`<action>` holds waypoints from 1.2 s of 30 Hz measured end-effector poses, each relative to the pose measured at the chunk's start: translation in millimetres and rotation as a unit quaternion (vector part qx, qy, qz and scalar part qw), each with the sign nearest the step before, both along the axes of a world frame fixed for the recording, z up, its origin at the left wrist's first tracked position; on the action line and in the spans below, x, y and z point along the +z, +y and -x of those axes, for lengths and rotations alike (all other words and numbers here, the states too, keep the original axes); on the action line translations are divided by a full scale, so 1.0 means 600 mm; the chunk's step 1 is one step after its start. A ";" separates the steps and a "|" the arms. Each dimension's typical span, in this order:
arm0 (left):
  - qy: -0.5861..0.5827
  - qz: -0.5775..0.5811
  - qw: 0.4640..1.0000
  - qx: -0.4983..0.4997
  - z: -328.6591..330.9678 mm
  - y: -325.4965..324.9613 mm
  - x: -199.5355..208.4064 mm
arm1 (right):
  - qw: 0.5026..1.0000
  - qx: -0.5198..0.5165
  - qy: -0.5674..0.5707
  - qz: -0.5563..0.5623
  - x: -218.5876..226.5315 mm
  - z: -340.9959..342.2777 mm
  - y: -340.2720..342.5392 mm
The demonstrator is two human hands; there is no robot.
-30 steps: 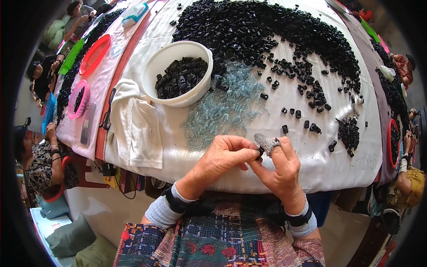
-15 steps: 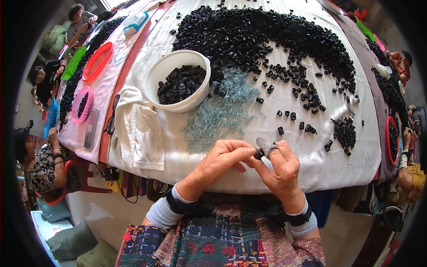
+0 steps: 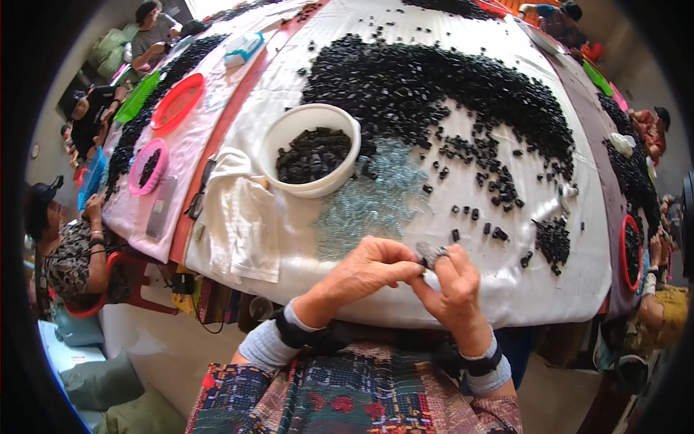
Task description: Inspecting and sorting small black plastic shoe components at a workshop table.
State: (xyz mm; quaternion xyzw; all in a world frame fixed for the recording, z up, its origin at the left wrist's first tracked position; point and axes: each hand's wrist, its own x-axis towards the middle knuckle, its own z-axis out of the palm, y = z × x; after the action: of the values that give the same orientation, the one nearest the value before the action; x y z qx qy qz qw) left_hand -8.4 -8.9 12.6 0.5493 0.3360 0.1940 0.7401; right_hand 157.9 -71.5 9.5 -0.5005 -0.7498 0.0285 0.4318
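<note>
At the table's near edge, my left hand (image 3: pixel 369 269) and my right hand (image 3: pixel 457 288) meet fingertip to fingertip. Between them is a small black plastic part (image 3: pixel 423 263), mostly covered by the fingers, with the left thumb and forefinger pinched at it. A grey, rough-looking flat piece (image 3: pixel 431 251) sits against the right forefinger; whether it is held or worn on the finger I cannot tell. Just beyond the hands lies a heap of small pale-blue coil springs (image 3: pixel 376 199). Several loose black parts (image 3: pixel 499 233) lie to the right.
A white bowl (image 3: pixel 338 177) of black pieces stands left of the springs, beside a white cloth (image 3: pixel 242 217). A large black heap (image 3: pixel 434 79) spreads behind. A smaller pile of slim black pieces (image 3: pixel 553 239) lies right. Other people work at neighbouring tables.
The view has tilted and shifted, so the table appears lower. My fingers have closed in around the black part, which shows less than before. The grey piece stays by the right forefinger.
</note>
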 end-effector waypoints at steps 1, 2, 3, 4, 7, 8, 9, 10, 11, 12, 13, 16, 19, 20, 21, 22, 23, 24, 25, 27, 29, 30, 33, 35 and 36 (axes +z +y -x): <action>-0.005 -0.002 1.000 0.007 0.004 0.001 0.004 | 1.000 0.002 0.006 0.021 0.006 0.003 0.002; -0.012 0.000 1.000 0.001 0.005 0.002 0.009 | 1.000 -0.005 0.000 0.024 0.009 0.002 0.004; -0.025 0.006 1.000 0.016 0.009 0.007 0.014 | 0.999 0.004 0.024 0.034 0.011 0.003 0.008; -0.039 0.013 0.999 0.031 0.014 0.013 0.015 | 0.998 0.012 0.048 0.044 0.012 0.000 0.010; -0.116 0.048 0.984 0.129 0.035 0.042 0.018 | 0.995 -0.064 0.048 0.058 0.005 -0.043 0.015; -0.140 0.050 0.975 0.163 0.042 0.054 0.021 | 0.992 -0.112 0.042 0.051 0.001 -0.061 0.020; -0.163 0.075 0.965 0.194 0.048 0.069 0.017 | 0.991 -0.116 0.039 0.054 -0.003 -0.080 0.023; -0.183 0.098 0.951 0.228 0.055 0.082 0.016 | 0.986 -0.150 0.019 0.069 -0.005 -0.096 0.026; -0.190 0.116 0.943 0.248 0.063 0.093 0.020 | 0.980 -0.183 -0.001 0.083 -0.007 -0.109 0.030; -0.194 0.144 0.931 0.275 0.067 0.102 0.023 | 0.979 -0.187 -0.003 0.086 -0.010 -0.121 0.033; -0.201 0.152 0.923 0.292 0.071 0.110 0.023 | 0.976 -0.200 -0.015 0.082 -0.012 -0.131 0.037; -0.218 0.169 0.908 0.316 0.084 0.130 0.021 | 0.970 -0.220 -0.054 0.082 -0.020 -0.151 0.046; -0.246 0.202 0.891 0.323 0.096 0.140 0.022 | 0.962 -0.223 -0.130 0.086 -0.028 -0.157 0.057; -0.246 0.203 0.891 0.322 0.096 0.140 0.024 | 0.962 -0.223 -0.131 0.087 -0.027 -0.155 0.060; -0.266 0.208 0.888 0.313 0.095 0.139 0.025 | 0.961 -0.216 -0.145 0.090 -0.029 -0.152 0.064; -0.286 0.212 0.884 0.304 0.095 0.138 0.025 | 0.960 -0.209 -0.159 0.093 -0.030 -0.149 0.068; -0.287 0.214 0.883 0.303 0.094 0.137 0.024 | 0.957 -0.212 -0.170 0.101 -0.036 -0.149 0.070; -0.285 0.211 0.885 0.303 0.094 0.135 0.023 | 0.957 -0.212 -0.170 0.102 -0.040 -0.148 0.072; -0.283 0.208 0.886 0.303 0.094 0.132 0.021 | 0.954 -0.211 -0.184 0.104 -0.044 -0.147 0.074; -0.271 0.195 0.897 0.291 0.091 0.122 0.016 | 0.951 -0.210 -0.197 0.108 -0.047 -0.144 0.075; -0.254 0.171 0.919 0.249 0.083 0.111 0.010 | 0.954 -0.203 -0.195 0.102 -0.046 -0.140 0.073; -0.252 0.172 0.919 0.252 0.078 0.104 0.005 | 0.955 -0.200 -0.194 0.103 -0.046 -0.136 0.071; -0.196 0.165 0.957 0.136 0.053 0.079 -0.001 | 0.955 -0.197 -0.184 0.120 -0.033 -0.120 0.055; -0.147 0.182 0.966 0.110 0.031 0.062 -0.004 | 0.986 -0.113 -0.104 0.068 -0.012 -0.097 0.045; -0.104 0.180 0.974 0.087 0.022 0.058 -0.001 | 0.986 -0.113 -0.102 0.070 -0.002 -0.085 0.041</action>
State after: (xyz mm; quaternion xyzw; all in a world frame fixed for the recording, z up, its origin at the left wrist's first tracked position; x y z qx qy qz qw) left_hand -21.8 26.0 11.8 0.3524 0.3328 0.2496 0.8383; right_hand 208.7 -46.8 8.3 -0.6110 -0.7248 -0.0190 0.3179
